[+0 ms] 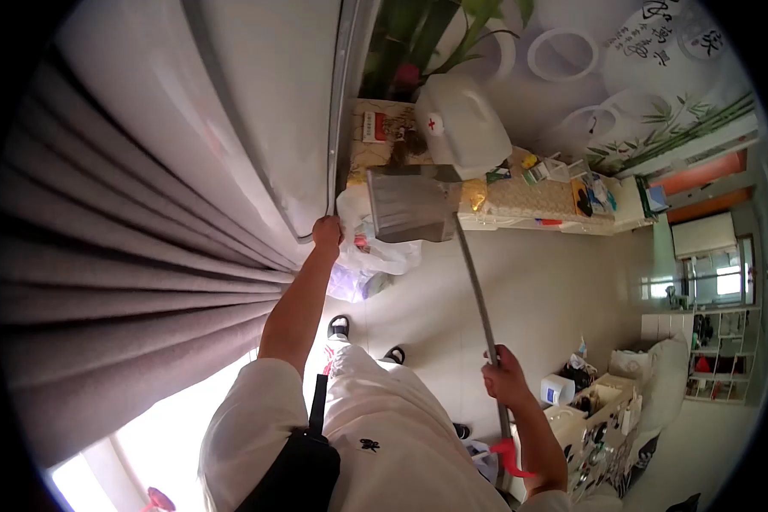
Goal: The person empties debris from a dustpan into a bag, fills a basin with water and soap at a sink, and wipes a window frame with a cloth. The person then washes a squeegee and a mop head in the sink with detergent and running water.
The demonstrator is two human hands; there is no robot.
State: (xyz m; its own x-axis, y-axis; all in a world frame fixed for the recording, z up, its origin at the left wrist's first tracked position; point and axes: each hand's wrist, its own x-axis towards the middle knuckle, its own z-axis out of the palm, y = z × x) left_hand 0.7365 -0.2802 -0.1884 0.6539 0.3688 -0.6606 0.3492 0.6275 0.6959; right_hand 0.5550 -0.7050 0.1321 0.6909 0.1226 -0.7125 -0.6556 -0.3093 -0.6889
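Observation:
My left hand [327,231] is closed at the lower end of the grey edge strip [340,111] of a tall white panel [273,77]. My right hand [505,377] is wrapped round the long grey handle of a dustpan [411,205]. The grey pan is raised, overlapping the front of a patterned sideboard in this view. White plastic bags [392,254] with coloured contents lie just below the pan, close to my left hand. A red hooked piece [510,459] shows beside my right forearm.
A white first-aid box [462,124] and small items stand on the long sideboard [520,198] along the wall. Grey-brown curtains [128,247] hang at left. A cluttered table [606,401] and a white bin [557,390] are at right. Tiled floor [555,299] lies between.

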